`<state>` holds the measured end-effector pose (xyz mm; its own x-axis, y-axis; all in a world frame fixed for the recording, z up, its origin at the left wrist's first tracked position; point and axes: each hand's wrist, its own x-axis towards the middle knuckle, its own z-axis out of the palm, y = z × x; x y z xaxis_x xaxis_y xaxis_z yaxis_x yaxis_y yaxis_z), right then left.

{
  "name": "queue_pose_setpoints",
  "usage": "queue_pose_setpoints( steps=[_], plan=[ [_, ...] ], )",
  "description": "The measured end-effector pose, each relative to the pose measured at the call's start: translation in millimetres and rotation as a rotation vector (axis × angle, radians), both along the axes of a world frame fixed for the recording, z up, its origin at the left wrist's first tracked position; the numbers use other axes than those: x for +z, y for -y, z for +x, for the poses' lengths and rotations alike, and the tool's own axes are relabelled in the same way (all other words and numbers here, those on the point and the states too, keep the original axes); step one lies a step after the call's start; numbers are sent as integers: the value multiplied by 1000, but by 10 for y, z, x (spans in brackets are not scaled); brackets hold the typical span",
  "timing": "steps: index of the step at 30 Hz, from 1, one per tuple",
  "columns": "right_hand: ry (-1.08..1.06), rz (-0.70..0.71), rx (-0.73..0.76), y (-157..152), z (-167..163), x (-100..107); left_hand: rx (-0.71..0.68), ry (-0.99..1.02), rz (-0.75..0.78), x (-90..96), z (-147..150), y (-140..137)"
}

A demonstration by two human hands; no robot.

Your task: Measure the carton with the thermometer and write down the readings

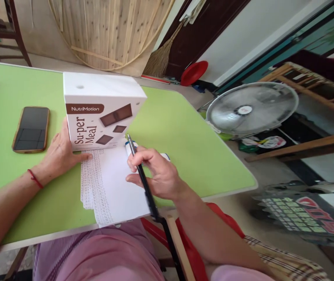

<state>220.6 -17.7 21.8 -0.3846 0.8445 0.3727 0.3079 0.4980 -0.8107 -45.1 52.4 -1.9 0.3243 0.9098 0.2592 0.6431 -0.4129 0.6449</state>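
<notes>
My left hand lies at the lower left edge of a white "NutriMotion Su-per Meal" box, thumb along its bottom edge and other fingers hidden behind it. The box stands on the green table over a fanned stack of lined paper sheets. Closed fingers of my right hand hold a slim black pen with a silver end, above the sheets. A black strip runs from its lower part to the bottom of the picture; where the two meet is blurred. Behind that hand, a white item with blue trim partly shows.
A phone in a brown case rests left of the box on the green table. Past the table's right edge are a standing fan and a wooden rack. A broom and red basin are by the door.
</notes>
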Motion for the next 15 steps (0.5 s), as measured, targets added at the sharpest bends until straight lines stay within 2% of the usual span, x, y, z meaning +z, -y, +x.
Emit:
queue_pose_setpoints(
  steps=[4,6,10,12,15],
  plan=[
    [-193,-89,97,-186,-196,-164,75,-65,-36,-56,42,51],
    [-235,-162,92,-214,-280,-251,81,-74,-49,-60,50,63],
    [-236,-260,-161,-177,-371,-382,67,-91,-85,-21,44,83],
    [-183,-238,-280,-158,-394,-420,58,-99,-99,3,40,94],
    [-120,-167,-372,-163,-424,-449,58,-120,-87,1,40,100]
  ],
)
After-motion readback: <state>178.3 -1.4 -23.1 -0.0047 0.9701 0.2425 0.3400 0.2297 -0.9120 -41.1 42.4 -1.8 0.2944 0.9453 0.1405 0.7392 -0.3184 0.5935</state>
